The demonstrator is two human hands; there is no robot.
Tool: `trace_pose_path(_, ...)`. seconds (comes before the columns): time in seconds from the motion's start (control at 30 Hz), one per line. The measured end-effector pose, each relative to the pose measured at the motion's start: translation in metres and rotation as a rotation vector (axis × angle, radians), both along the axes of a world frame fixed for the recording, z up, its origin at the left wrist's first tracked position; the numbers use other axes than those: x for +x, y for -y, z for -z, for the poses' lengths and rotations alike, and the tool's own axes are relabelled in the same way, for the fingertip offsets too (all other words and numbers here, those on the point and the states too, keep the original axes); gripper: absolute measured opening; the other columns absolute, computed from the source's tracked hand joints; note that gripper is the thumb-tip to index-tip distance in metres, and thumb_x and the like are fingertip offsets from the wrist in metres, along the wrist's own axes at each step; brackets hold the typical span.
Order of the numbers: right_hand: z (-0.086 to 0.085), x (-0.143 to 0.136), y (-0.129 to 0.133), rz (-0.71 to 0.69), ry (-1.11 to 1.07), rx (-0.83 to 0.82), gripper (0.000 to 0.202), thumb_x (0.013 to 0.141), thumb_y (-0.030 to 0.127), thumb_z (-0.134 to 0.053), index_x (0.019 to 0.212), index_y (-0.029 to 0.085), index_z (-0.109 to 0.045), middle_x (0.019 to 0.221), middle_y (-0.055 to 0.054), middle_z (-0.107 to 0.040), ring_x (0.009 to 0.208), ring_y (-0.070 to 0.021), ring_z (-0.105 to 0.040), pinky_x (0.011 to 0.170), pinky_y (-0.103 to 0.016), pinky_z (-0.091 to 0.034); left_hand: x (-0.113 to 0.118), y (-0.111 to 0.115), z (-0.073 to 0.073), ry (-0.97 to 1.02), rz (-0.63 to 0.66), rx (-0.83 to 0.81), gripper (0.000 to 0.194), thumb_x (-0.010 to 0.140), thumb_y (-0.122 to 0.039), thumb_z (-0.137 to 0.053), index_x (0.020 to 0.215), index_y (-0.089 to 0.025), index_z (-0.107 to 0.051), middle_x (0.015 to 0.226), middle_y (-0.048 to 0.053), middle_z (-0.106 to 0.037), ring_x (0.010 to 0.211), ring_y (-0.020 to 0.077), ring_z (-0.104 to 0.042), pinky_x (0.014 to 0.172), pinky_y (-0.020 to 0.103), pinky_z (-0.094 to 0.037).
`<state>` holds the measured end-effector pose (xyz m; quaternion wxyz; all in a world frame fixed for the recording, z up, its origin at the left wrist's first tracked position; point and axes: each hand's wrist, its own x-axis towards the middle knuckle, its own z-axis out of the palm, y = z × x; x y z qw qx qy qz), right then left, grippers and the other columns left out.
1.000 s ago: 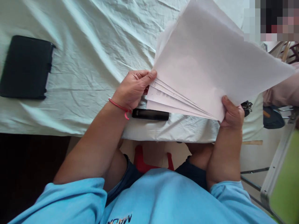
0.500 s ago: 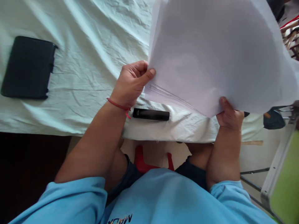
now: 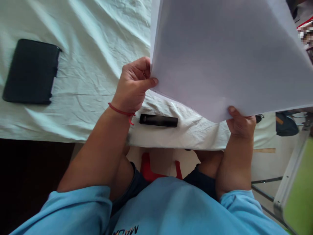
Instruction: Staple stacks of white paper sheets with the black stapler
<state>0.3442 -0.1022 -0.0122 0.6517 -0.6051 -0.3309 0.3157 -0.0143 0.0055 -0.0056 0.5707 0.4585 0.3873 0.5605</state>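
Note:
Large white paper sheets (image 3: 220,58) are held up in a stack over the table, reaching past the top of the view. My left hand (image 3: 135,81) pinches their left edge, thumb on top and fingers curled behind. At the lower edge, my right hand (image 3: 241,124) grips the sheets with its thumb on top; its other fingers are mostly hidden beneath. Below the stack, between my two hands, a slim black box (image 3: 158,120) lies on the pale green cloth (image 3: 93,81).
A black case (image 3: 31,71) lies on the cloth at the far left. Right of the table are a dark blue item (image 3: 286,124) and a green board with a metal frame (image 3: 298,186). A red stool (image 3: 149,169) shows below the table edge.
The sheets' lower left edges have come closer together, and the stack's left side has shifted slightly left with my left hand. My right hand has moved down a little, still gripping.

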Motion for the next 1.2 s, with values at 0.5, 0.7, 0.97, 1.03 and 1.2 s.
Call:
trace_pose_path(0.5,0.000,-0.002,-0.006,-0.011,0.019,0.073,0.048,0.064,0.029,-0.107,0.099,0.034,-0.075,0.120,0.000,-0.087,0.147,-0.0300,-0.080,0.127,-0.055,-0.072,0.001,-0.005,0.006,0.036,-0.013,0.118,0.060,0.070,-0.066,-0.118,0.082,-0.031,-0.070,0.087,0.000,-0.070,0.110,0.0259,-0.069,0.109,0.042,-0.058)
trace_pose_path(0.7,0.005,0.001,-0.002,0.018,0.050,0.113,0.052,0.062,0.026,-0.102,0.107,0.035,-0.078,0.130,0.001,-0.086,0.150,-0.0294,-0.077,0.123,-0.054,-0.074,-0.001,0.001,-0.001,0.070,-0.056,0.173,0.058,0.068,-0.063,-0.122,0.084,-0.030,-0.077,0.084,0.001,-0.067,0.110,0.0263,-0.070,0.107,0.042,-0.058)
trace_pose_path(0.97,0.005,0.004,-0.001,-0.021,0.045,0.084,0.063,0.060,0.038,-0.107,0.118,0.037,-0.084,0.143,0.003,-0.087,0.146,-0.0298,-0.081,0.116,-0.052,-0.077,-0.004,-0.001,0.000,0.139,-0.038,0.267,0.050,0.068,-0.057,-0.124,0.081,-0.030,-0.084,0.093,0.000,-0.079,0.104,0.0229,-0.071,0.111,0.040,-0.061)
trace_pose_path(1.03,0.005,0.008,0.001,-0.052,0.020,0.082,0.061,0.059,0.038,-0.110,0.114,0.035,-0.083,0.138,0.002,-0.088,0.149,-0.0304,-0.080,0.117,-0.052,-0.077,-0.006,0.000,0.000,0.087,0.012,0.216,0.049,0.071,-0.059,-0.122,0.085,-0.030,-0.085,0.103,0.001,-0.084,0.113,0.0254,-0.075,0.116,0.042,-0.062)
trace_pose_path(1.2,0.016,0.016,-0.003,-0.051,0.113,0.076,0.071,0.049,0.049,-0.119,0.106,0.033,-0.080,0.122,-0.003,-0.087,0.144,-0.0356,-0.080,0.124,-0.060,-0.073,-0.010,0.001,0.002,-0.151,0.081,0.068,0.053,0.080,-0.068,-0.113,0.103,-0.030,-0.084,0.119,0.004,-0.089,0.138,0.0340,-0.077,0.128,0.050,-0.065)
